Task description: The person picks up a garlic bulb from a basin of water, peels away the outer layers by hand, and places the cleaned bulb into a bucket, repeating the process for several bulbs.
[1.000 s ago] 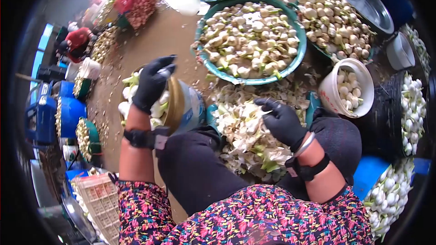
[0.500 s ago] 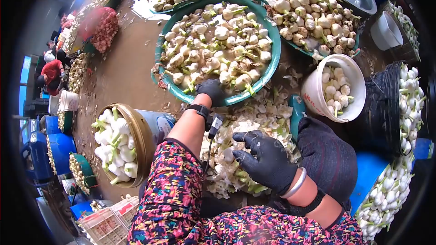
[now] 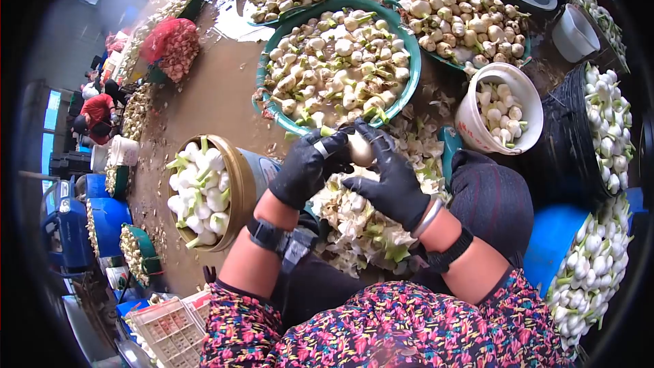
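Peel heap: lies in the lap, directly under the work. Garlic bulb: held above the heap, left hand and right hand both gloved, fingers closed around it. Risk: the bulb may slip from slick gloves into the peelings (hard to find again). Gold tin: peeled bulbs. Green basin: unpeeled stock, well within reach.

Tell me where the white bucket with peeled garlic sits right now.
In the head view the white bucket stands upper right, beyond the right hand, between the green basin of untrimmed garlic and the black basket.
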`<state>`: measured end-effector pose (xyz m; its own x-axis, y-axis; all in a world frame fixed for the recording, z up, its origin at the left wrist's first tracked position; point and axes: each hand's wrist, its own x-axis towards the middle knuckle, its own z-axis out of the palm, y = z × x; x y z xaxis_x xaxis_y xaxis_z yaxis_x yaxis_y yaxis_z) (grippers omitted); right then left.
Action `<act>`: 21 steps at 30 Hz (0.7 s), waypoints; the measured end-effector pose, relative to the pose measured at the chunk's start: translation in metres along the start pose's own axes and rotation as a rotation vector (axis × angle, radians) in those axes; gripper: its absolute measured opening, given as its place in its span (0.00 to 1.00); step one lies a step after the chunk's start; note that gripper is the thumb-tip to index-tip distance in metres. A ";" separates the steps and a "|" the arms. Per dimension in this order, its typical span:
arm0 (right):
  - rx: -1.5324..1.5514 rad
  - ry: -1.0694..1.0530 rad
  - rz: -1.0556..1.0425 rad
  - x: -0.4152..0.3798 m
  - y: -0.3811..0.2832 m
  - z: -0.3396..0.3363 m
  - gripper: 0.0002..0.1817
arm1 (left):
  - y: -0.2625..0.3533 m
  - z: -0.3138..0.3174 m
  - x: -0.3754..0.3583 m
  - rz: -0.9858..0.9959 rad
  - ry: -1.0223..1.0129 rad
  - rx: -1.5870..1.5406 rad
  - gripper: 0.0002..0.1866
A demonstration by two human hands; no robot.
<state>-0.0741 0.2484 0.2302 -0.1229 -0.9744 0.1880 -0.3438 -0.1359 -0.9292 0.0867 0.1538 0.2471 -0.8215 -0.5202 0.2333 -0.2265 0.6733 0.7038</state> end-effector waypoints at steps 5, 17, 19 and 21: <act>0.834 0.030 0.100 -0.002 0.006 0.006 0.32 | 0.038 0.012 -0.008 -0.568 0.321 -0.574 0.14; 0.843 -0.088 0.300 0.001 -0.003 -0.017 0.24 | 0.033 0.025 -0.004 -0.144 0.339 -0.090 0.11; 0.837 -0.118 0.303 0.001 -0.001 -0.016 0.23 | 0.030 0.026 -0.003 -0.207 0.309 -0.123 0.10; 0.994 -0.060 0.414 0.000 0.003 -0.015 0.22 | 0.040 0.023 0.000 -0.349 0.343 -0.417 0.10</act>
<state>-0.0892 0.2505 0.2324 -0.0010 -0.9815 -0.1912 0.6274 0.1483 -0.7645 0.0652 0.1927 0.2596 -0.5064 -0.8569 0.0960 -0.1711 0.2090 0.9628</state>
